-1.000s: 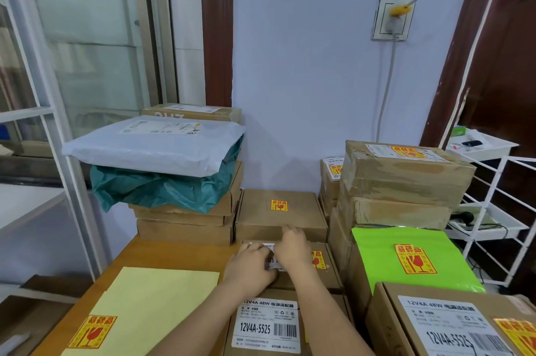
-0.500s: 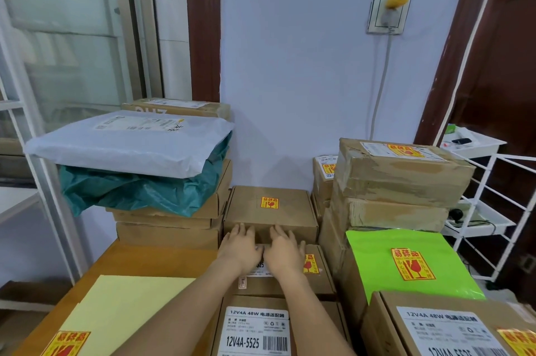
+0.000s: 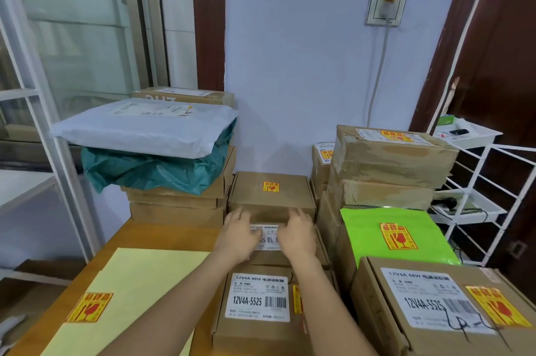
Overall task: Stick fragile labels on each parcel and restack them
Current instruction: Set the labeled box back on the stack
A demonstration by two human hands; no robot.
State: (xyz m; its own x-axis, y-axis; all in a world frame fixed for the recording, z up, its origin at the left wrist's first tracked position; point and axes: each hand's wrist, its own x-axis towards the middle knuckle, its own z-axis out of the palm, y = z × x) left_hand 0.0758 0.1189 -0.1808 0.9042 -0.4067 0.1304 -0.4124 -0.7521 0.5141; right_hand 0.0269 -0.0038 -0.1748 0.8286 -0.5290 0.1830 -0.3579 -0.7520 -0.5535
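Both hands (image 3: 268, 235) flat on middle box (image 3: 265, 242); stacks crowd both sides.

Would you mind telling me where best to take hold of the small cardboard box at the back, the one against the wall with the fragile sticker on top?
I would grip the back box by its left and right side walls at the front corners, from the near side. The left hand and right hand are already there; neighbouring stacks crowd its sides farther back.
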